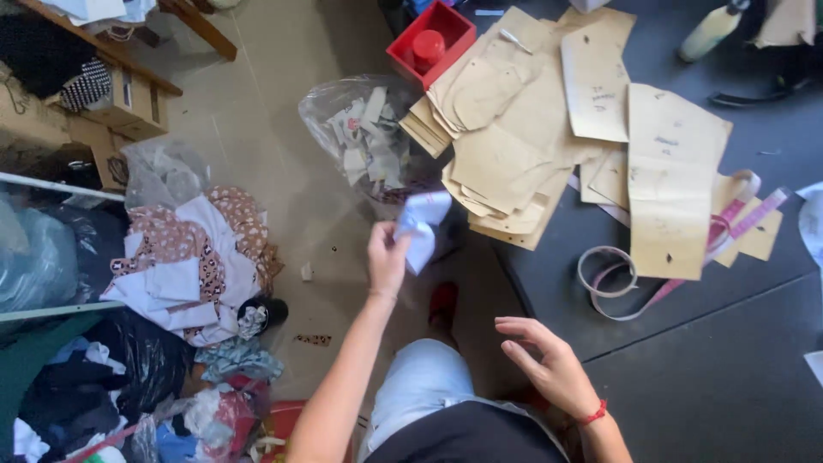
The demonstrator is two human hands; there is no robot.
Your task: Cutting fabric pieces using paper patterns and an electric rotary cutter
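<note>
One red box [431, 39] beside tan paper patterns [531, 120]; left hand [387, 257] grips white scrap [423, 225].

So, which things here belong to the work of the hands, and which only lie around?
In use: left hand holding white scrap; right hand open, empty; scrap bag.
Lying about: paper patterns, tape measure, red box, fabric pile.

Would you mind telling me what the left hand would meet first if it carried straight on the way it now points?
The left hand holds white scraps and points up the picture. Next in that line is probably the clear plastic bag of fabric scraps on the floor, though depth is unclear from above.
</note>
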